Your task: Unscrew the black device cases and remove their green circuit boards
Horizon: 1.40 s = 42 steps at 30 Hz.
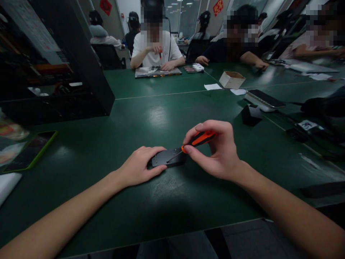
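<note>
A small flat black case (162, 156) lies on the green table (134, 118). My left hand (138, 165) grips its left end, thumb along the near side and fingers over the far side. In my right hand (221, 154) is an orange and black screwdriver (199, 139), pinched by the handle between thumb and fingers. Its thin shaft slants down to the left, and the tip meets the top of the case near the middle. A thin brass-coloured pin or screw (156, 158) stands up near the case's left end.
A phone in a green case (31, 151) lies at the left, near a black shelf unit (91, 72). On the right are a black block (251, 115), an open carton (232, 80), a dark flat device (265, 99) and cables. Co-workers sit across the table.
</note>
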{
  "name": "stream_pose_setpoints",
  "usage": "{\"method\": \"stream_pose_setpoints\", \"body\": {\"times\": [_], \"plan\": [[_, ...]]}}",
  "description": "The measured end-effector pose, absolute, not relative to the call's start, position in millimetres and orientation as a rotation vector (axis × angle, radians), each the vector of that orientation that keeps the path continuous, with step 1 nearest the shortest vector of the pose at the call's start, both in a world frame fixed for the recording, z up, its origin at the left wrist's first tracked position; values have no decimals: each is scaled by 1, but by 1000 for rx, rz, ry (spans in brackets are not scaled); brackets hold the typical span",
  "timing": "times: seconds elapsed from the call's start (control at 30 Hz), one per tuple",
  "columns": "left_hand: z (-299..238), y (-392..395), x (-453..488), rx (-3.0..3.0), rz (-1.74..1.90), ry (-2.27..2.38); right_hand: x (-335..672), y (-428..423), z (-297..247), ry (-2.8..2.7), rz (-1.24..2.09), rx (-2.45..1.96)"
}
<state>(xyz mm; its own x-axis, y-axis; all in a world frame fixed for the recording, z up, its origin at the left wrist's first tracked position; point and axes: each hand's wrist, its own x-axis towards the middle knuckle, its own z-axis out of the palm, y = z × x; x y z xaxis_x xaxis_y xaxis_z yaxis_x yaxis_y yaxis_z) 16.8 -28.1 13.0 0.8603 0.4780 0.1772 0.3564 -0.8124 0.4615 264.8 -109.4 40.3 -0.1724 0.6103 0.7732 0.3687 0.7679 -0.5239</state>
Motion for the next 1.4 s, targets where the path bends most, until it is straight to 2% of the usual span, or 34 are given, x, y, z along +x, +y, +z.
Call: {"method": "stream_pose_setpoints", "body": {"times": [0.13,0.5,0.83,1.4], "plan": [[12,-28,16,2626,404,615,262,-113,46,-1849,371,-649],[12,-27,16,2629,413,603,278,-105,42,-1806,163,-922],[13,-18,10,2622,503,653,300,-91,44,-1550,-309,-1036],[14,-19,10,2618,476,660,295,-92,32,-1570,-214,-1052]]}}
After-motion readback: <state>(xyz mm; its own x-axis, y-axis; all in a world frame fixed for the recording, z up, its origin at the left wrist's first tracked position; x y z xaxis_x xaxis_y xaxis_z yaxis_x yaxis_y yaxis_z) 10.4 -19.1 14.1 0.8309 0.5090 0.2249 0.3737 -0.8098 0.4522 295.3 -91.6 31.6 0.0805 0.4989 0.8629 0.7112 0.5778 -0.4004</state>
